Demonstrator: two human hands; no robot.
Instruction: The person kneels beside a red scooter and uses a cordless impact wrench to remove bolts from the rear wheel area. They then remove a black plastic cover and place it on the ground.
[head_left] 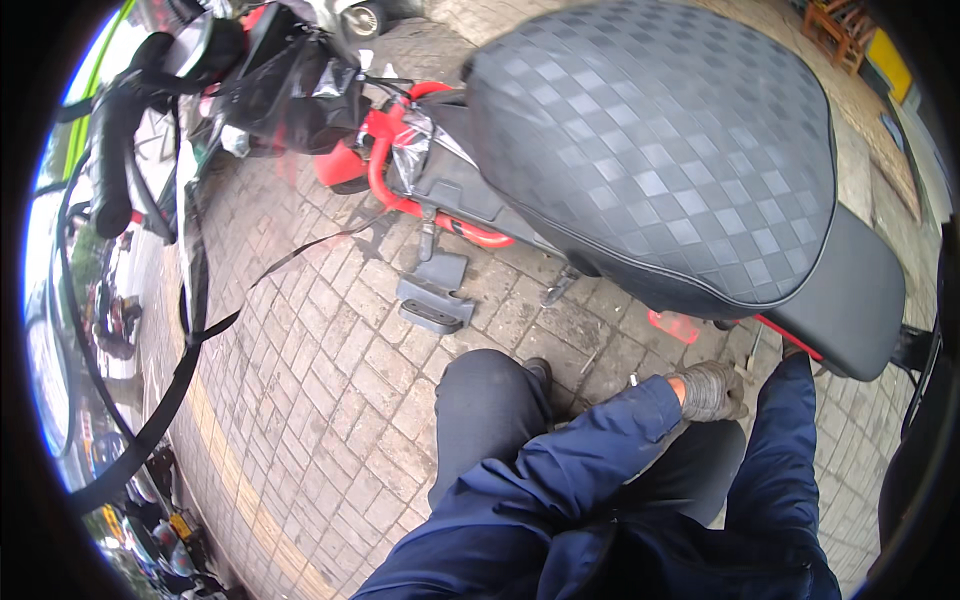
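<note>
Navy sleeves [600, 450] are filling the near foreground. Scooter [650, 150] is standing just ahead. Left gloved hand [714, 390] is hanging near its rear, fingers seemingly curled; cannot tell whether they're pinching anything. Right hand [793, 350] is mostly hiding below the rear pad [850, 290], fingers unreadable. Working gently by feel is probably suiting best.

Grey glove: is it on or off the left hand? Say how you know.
On: the glove wraps the left hand, a strip of wrist showing before the blue sleeve.
</note>
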